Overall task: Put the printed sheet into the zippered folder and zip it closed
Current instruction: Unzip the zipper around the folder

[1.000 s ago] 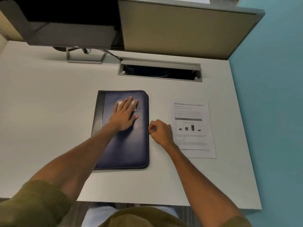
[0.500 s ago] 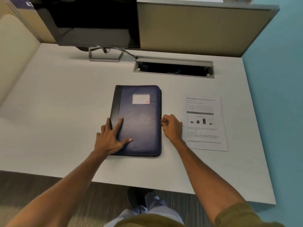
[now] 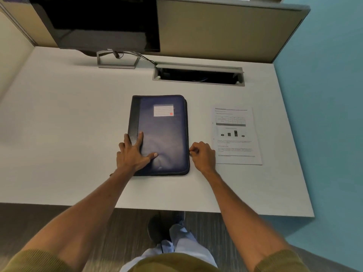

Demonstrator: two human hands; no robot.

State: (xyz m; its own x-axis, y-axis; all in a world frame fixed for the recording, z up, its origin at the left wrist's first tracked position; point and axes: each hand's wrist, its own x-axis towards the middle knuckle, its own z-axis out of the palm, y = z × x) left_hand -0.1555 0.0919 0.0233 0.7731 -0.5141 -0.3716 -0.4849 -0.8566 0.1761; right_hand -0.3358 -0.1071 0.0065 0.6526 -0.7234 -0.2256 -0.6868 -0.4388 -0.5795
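A dark blue zippered folder with a white label lies closed and flat in the middle of the white desk. My left hand presses flat on its lower left corner, fingers spread. My right hand is at the folder's right edge, low down, with thumb and finger pinched on the zipper pull; the pull itself is too small to make out. The printed sheet, with a table and a bar chart, lies flat on the desk just right of my right hand.
A black monitor on a metal stand is at the back left. An open cable tray is set into the desk behind the folder. A partition panel closes the back, and a blue wall is on the right.
My left hand slid from the folder's label area down to its lower left corner. My right hand moved down along the folder's right edge, still pinched. The camera pulled back.
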